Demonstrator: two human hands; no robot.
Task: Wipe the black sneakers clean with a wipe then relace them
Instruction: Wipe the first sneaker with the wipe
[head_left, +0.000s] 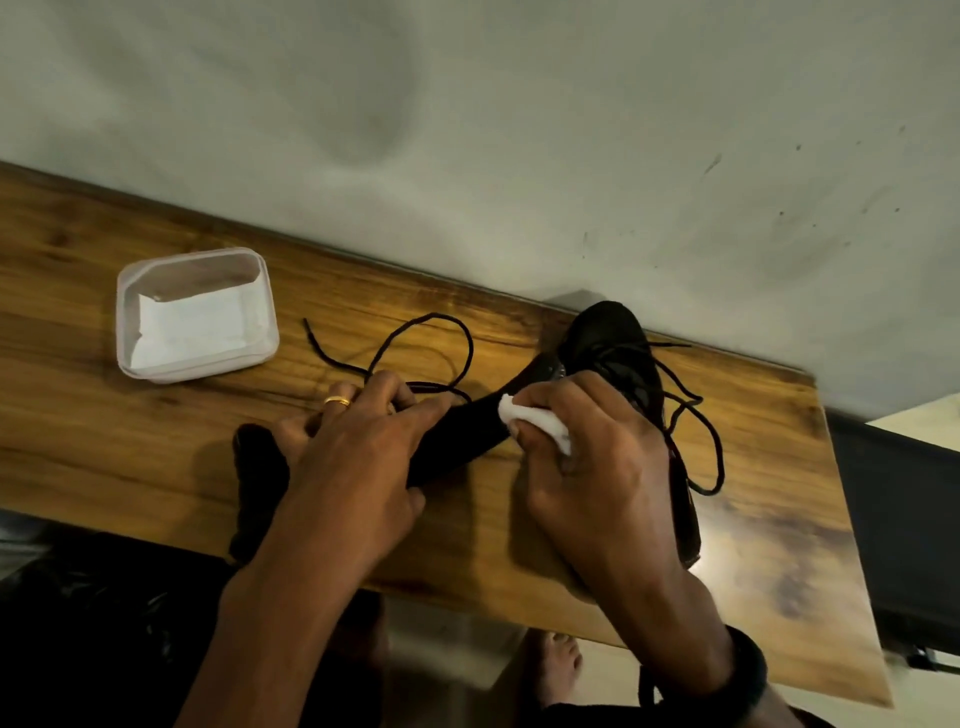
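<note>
Head view: left hand (358, 447) grips first sneaker (457, 441), which lies across bench (104, 441). Right hand (587, 457) pinches wipe (543, 425) against its side. Second sneaker (608, 332) sits just behind right hand. Loose lace (471, 348) lies beyond left hand.

Nothing can be read: no text, label, brand or number shows on the sneakers (608, 338), tub (197, 257) or worktop (104, 441) (everything is dim and blurred).

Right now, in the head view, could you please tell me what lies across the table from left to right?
Tub of wipes → left hand gripping the unlaced sneaker → wipe pinched in the right hand → laced sneaker.
</note>
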